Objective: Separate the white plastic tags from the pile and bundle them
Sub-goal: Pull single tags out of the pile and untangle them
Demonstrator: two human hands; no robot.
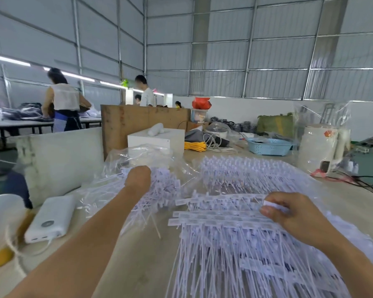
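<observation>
Two hands working in white plastic tags on a worktop [142, 250].

The right hand [293, 218], lower right, is pinching a tag [269, 204] between curled fingers [267, 211] above the tag rows [235, 233]. The left hand [138, 177], center, is reaching into the tag pile [164, 190]; its grip is hidden.

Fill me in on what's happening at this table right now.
A person is sorting white plastic tags at a worktable. The left hand reaches into a loose pile of tags lying on clear plastic wrap; whether it grips any cannot be seen. The right hand pinches the flat head of one tag at the top of the neatly lined-up tags in front. A white power bank sits to the left. Nothing looks tied into a bundle yet.
</observation>
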